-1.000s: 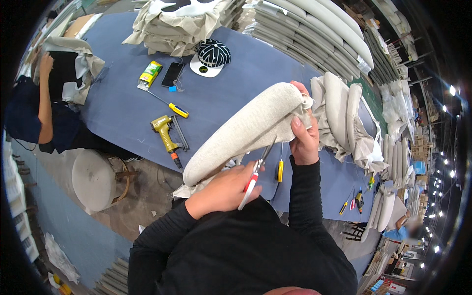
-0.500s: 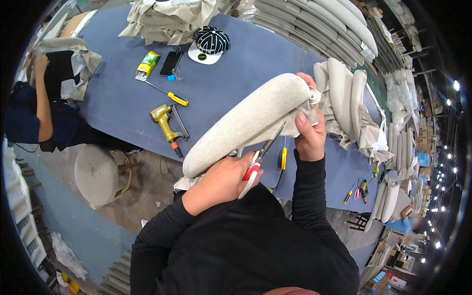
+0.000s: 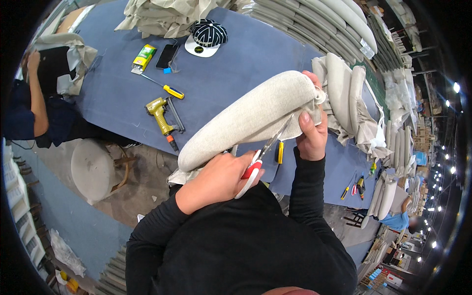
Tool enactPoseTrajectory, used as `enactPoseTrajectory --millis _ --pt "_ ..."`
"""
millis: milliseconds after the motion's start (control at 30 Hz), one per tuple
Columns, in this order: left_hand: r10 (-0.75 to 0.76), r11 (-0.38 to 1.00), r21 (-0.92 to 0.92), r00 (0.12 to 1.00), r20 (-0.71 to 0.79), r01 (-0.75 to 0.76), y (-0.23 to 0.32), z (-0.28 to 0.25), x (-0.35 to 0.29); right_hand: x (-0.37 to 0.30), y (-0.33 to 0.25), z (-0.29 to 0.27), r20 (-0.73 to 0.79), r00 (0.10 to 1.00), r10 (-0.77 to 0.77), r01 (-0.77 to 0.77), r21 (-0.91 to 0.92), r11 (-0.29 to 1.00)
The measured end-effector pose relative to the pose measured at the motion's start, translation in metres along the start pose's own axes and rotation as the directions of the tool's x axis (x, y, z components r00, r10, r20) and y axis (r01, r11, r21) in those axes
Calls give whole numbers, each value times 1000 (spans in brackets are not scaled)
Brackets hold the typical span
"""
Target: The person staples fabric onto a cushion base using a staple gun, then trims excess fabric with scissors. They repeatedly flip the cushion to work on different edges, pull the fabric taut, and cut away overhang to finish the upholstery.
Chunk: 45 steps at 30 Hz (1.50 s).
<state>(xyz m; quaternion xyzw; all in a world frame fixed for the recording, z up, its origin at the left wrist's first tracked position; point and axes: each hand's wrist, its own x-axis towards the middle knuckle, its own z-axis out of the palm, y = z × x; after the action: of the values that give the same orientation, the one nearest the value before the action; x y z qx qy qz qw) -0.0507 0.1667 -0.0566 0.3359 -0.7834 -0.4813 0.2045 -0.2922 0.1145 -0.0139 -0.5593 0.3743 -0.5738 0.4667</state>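
One hand, the left hand (image 3: 211,179), is clenching around the red-and-white handles of the scissors (image 3: 252,170), its forearm slanting in from the lower left. The right hand (image 3: 312,137), its forearm rising steeply, is grasping the upper end of the padded piece (image 3: 250,115), thumb pressing a cloth flap (image 3: 290,132) that the blades are touching; whether the blades are parting is impossible to tell. The padded piece is slanting above the near edge of the tabletop (image 3: 246,54), its lower end hanging over the edge by the nail gun (image 3: 158,114). Beyond, bare blue surface is stretching between the padded piece and the cap (image 3: 209,34). A yellow-handled screwdriver (image 3: 173,92) is lying farther on, its shaft pointing toward a green-and-yellow box (image 3: 144,58), whose contents are not showing clearly. Beside the box, a phone (image 3: 167,56) is lying flat.
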Motion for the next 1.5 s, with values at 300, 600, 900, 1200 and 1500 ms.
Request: enactPoseTrajectory --millis 300,600,900,1200,1500 --pt "10 1000 -24 1000 13 -10 3 -2 3 -9 4 -4 19 999 -35 36 -50 998" --pt "-36 994 101 998 -56 42 21 -18 -6 -12 4 0 12 998 -57 58 -38 998" --pt "-49 987 151 997 -54 56 27 -29 -8 -12 2 4 7 1000 -28 28 -1 1000" --pt "-77 980 185 997 31 70 34 -46 -4 -10 -1 14 68 995 -70 75 -72 995" --pt "-68 998 21 994 83 66 36 -62 -10 -7 3 12 90 993 -77 83 -73 994"
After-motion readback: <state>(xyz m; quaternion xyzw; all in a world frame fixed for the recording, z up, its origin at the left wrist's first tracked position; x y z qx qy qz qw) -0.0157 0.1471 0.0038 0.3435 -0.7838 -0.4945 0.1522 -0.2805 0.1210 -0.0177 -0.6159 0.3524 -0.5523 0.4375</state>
